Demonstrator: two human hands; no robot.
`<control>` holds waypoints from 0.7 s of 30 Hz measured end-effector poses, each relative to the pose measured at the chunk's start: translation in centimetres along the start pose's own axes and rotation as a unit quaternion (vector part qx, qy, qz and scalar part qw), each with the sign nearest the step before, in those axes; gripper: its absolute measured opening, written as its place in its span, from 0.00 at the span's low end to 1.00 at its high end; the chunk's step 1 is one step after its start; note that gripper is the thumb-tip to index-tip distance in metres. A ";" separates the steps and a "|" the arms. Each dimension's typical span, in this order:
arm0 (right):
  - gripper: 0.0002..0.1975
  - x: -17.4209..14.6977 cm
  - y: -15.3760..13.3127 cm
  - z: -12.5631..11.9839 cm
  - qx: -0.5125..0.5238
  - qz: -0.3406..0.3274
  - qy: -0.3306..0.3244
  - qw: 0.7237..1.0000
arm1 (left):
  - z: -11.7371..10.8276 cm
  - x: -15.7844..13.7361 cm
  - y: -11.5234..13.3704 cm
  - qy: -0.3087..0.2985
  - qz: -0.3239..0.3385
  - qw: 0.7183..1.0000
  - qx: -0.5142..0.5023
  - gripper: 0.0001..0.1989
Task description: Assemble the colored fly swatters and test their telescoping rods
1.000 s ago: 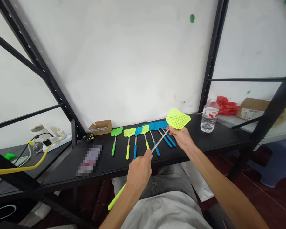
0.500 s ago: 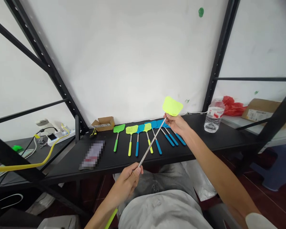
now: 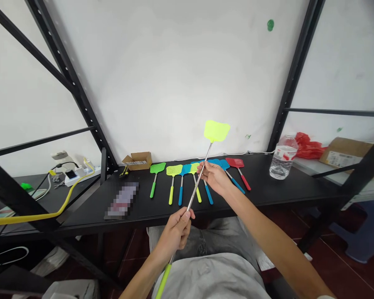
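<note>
A yellow-green fly swatter [image 3: 217, 131] with a long metal shaft is held up slantwise before me, its head near the wall. My left hand [image 3: 176, 229] is closed around the lower shaft, above the green grip. Higher up, my right hand [image 3: 213, 176] pinches the shaft below the head. Behind my hands, more swatters lie in a row on the black table: a green one [image 3: 157, 167], a yellow one [image 3: 174, 170], several blue ones [image 3: 181, 190] and a red one [image 3: 235, 162]. My right hand hides part of the blue ones.
A small open cardboard box [image 3: 137, 161] and a blurred flat item [image 3: 122, 201] lie left on the black table [image 3: 262, 193]. A water bottle [image 3: 283, 157] stands right. Black shelf posts [image 3: 294, 74] frame both sides, and a yellow cable [image 3: 64, 207] crosses the left.
My right hand has slid down the shaft, away from the swatter's head. The swatter has shifted left and stands steeper. The red swatter has come into sight.
</note>
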State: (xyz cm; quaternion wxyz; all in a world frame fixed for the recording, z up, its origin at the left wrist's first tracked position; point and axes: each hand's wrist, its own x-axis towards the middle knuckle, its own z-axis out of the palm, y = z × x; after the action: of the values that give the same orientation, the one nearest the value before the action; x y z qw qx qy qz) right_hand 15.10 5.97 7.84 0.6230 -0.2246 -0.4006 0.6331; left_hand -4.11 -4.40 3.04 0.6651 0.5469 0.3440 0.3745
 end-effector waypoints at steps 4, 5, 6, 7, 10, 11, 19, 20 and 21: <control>0.05 1.3 -0.6 0.1 0.033 -0.027 0.049 0.998 | 0.2 -1.0 0.3 0.008 -0.002 1.000 0.009 0.21; 0.04 1.8 -1.1 0.0 0.048 -0.031 0.074 0.996 | 0.0 -1.4 0.3 0.008 -0.001 1.000 0.023 0.21; 0.03 2.3 -1.7 -0.2 0.065 -0.035 0.100 0.992 | -0.3 -1.9 0.2 0.008 0.001 0.999 0.043 0.20; 0.04 2.9 -2.3 -0.6 0.083 -0.039 0.125 0.988 | -0.7 -2.4 0.1 0.008 0.003 0.998 0.063 0.20; 0.08 4.5 -4.1 -1.9 0.122 -0.047 0.176 0.976 | -2.1 -3.8 -0.6 0.017 0.002 0.992 0.127 0.20; 0.10 4.9 -4.5 -2.4 0.129 -0.049 0.186 0.973 | -2.4 -4.2 -0.7 0.023 0.002 0.989 0.147 0.20; 0.07 6.9 -4.9 -3.7 0.103 -0.036 0.209 0.972 | -3.8 -6.2 -0.1 0.044 0.022 0.964 0.261 0.22; 0.06 7.0 -5.2 -3.9 0.097 -0.037 0.210 0.972 | -4.3 -6.7 -0.4 0.050 0.014 0.960 0.276 0.22; 0.06 7.2 -5.6 -4.3 0.094 -0.040 0.215 0.971 | -4.8 -7.3 -0.8 0.057 0.005 0.955 0.290 0.22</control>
State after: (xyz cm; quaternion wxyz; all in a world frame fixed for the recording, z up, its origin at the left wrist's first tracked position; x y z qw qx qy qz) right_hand 21.00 13.34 11.31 0.7379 -0.2793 -0.2050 0.5793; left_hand -11.68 -8.62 1.83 0.4551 0.6959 0.4725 0.2922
